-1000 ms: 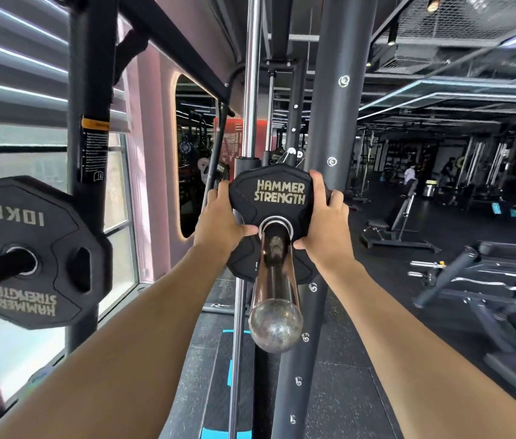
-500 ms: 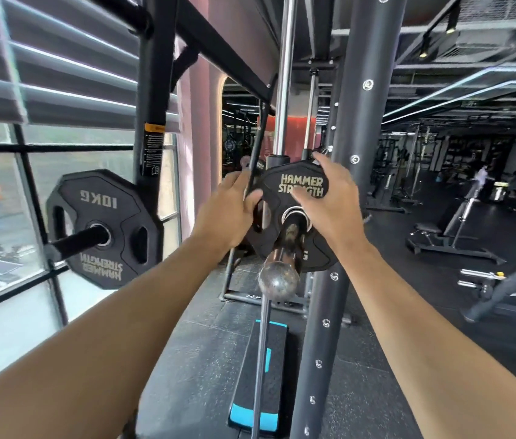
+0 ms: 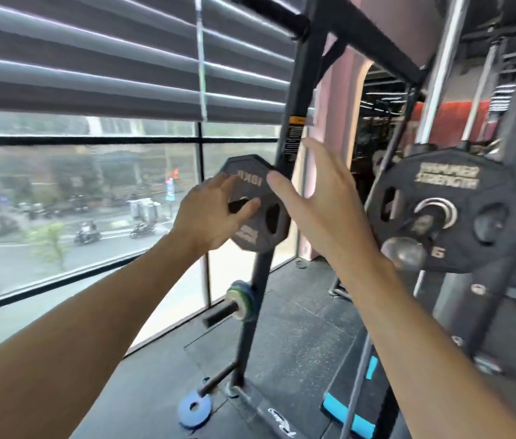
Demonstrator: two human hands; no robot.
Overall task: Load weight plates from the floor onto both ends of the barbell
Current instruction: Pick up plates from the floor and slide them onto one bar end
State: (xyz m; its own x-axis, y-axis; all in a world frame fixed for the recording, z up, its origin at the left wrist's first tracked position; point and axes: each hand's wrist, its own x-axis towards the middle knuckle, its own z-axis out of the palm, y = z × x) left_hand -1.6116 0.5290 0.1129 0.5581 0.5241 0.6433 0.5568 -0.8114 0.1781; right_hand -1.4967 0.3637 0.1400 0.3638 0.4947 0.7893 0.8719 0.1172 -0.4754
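A black Hammer Strength plate [image 3: 450,213] sits on the barbell sleeve [image 3: 404,253] at the right, and neither hand touches it. A second black plate marked 10KG [image 3: 259,217] hangs on a peg of the rack upright [image 3: 258,280] by the window. My left hand [image 3: 210,217] reaches to this plate's left edge, fingers loosely bent over its face and thumb near its centre hole; a firm grip does not show. My right hand [image 3: 316,201] hovers open with fingers spread, just right of the 10KG plate and in front of the upright.
Small thin plates [image 3: 243,301] sit on a lower peg of the upright. A blue disc [image 3: 193,407] lies on the floor by the rack foot. A black and blue step platform [image 3: 356,407] lies under the barbell. Window glass and blinds fill the left.
Both hands let go of the plate on the barbell and swung left to the 10KG plate on the rack peg. The view turned left with them.
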